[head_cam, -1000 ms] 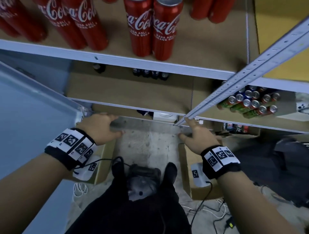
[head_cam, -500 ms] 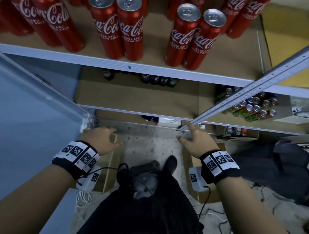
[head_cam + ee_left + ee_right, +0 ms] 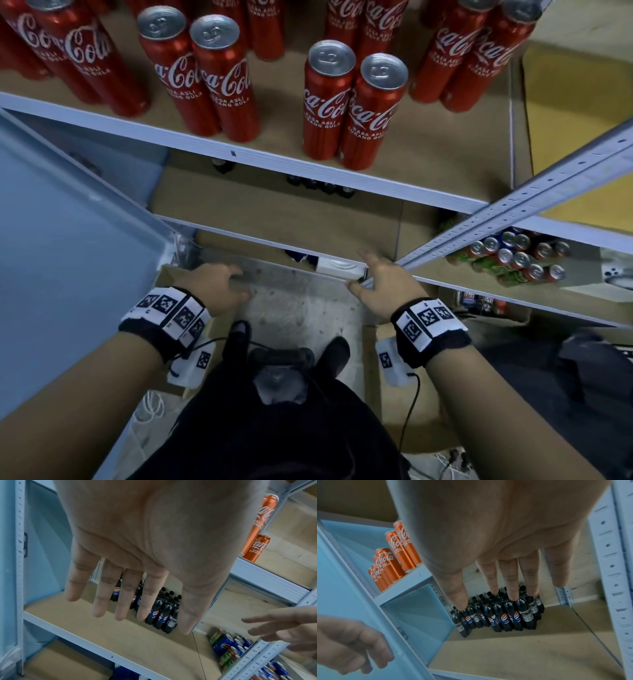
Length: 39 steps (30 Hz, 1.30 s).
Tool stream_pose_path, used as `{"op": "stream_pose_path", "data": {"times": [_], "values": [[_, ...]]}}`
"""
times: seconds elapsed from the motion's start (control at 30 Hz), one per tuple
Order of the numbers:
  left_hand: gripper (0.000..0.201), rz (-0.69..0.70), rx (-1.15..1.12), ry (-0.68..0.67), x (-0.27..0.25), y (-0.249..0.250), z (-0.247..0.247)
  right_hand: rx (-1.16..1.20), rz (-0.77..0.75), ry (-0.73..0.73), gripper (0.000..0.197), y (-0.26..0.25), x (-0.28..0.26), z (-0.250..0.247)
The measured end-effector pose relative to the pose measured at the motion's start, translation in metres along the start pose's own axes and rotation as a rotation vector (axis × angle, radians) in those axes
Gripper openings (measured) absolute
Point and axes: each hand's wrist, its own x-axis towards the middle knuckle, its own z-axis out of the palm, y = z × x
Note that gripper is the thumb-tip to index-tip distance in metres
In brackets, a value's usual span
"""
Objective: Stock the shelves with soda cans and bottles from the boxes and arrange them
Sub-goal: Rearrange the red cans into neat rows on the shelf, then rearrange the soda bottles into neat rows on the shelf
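- Plainly we are between loads: our left hand (image 3: pixel 219 287) carries nothing, palm bare and fingers straight and slightly parted in its wrist view, to the left of the slanted shelf upright (image 3: pixel 513 219).
- Left of that upright too, a cardboard box (image 3: pixel 116 383) shows past the left wrist — contents hidden from us.
- Left of the upright and higher, the red Coca-Cola cans (image 3: pixel 329 102) stand upright in pairs on the upper shelf (image 3: pixel 239 154); one level below, the Pepsi bottles (image 3: pixel 501 616) cluster at the back.
- Our right hand (image 3: pixel 383 284) holds nothing either, fingers spread, just beside the upright's foot.
- Right of the upright, mixed cans (image 3: pixel 513 253) sit packed together.
- Next, we judge, both hands go down to a box for fresh stock — gripping cans upright.
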Motion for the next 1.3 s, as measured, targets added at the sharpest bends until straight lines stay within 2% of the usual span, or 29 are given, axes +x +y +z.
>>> {"op": "stream_pose_path", "data": {"times": [0.2,0.33,0.43,0.53,0.63,0.73,0.97,1.17,1.3], "values": [[0.053,0.008,-0.004,-0.047,0.021,-0.021,-0.015,-0.013,0.044,-0.015,0.073,-0.017,0.023,0.006],[0.062,0.007,-0.068,-0.058,0.045,-0.055,-0.034,-0.013,0.067,-0.035,0.072,-0.032,0.035,0.012],[0.053,-0.008,-0.082,-0.014,0.056,-0.068,-0.046,-0.034,0.044,-0.048,0.073,-0.034,0.046,0.013],[0.046,-0.017,-0.077,0.046,0.06,-0.059,-0.047,-0.095,-0.017,-0.042,0.076,-0.027,0.059,0.01],[0.058,-0.029,-0.049,0.053,0.062,-0.04,-0.039,-0.138,-0.041,-0.035,0.075,-0.016,0.069,0.003],[0.056,0.006,-0.058,0.061,0.064,-0.015,-0.034,-0.164,-0.05,-0.016,0.077,-0.001,0.074,-0.003],[0.057,0.059,-0.085,-0.006,0.077,0.007,-0.024,-0.146,0.02,-0.016,0.075,0.017,0.086,0.001],[0.034,0.132,0.013,-0.068,0.123,0.0,-0.029,-0.143,0.054,0.018,0.077,0.017,0.121,0.03],[0.052,0.182,0.081,0.062,0.178,-0.009,-0.019,-0.106,0.053,0.042,0.076,0.028,0.165,0.054]]}}
